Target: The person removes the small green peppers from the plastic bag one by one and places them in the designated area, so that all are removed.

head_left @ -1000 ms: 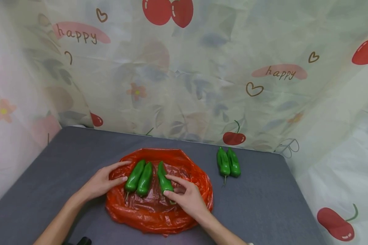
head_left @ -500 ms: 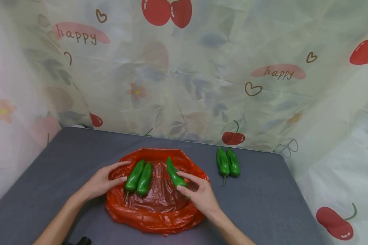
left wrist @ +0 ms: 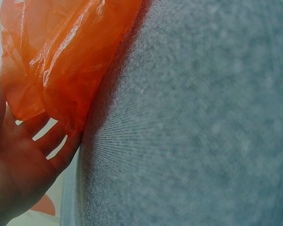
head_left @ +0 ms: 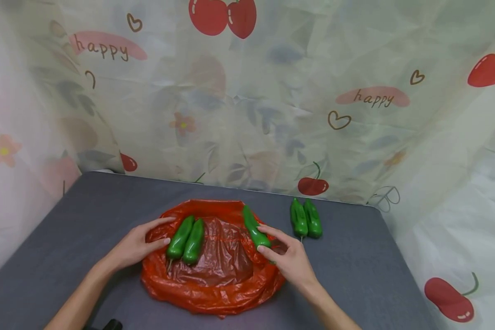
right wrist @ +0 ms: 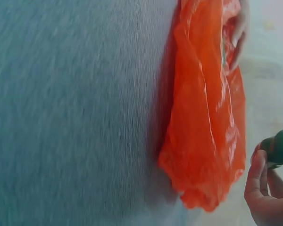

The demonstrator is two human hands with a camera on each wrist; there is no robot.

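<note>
The green pepper [head_left: 255,231] pinched by the right hand [head_left: 290,259] has shifted over the red bag [head_left: 214,293]'s right side, apparently coming out. The left hand [head_left: 135,245] touches the bag, fingers straight.

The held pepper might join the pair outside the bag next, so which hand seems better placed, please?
Probably the right hand: it holds the pepper and is nearer the outside pair; the left hand is opposite, touching the red bag.
</note>
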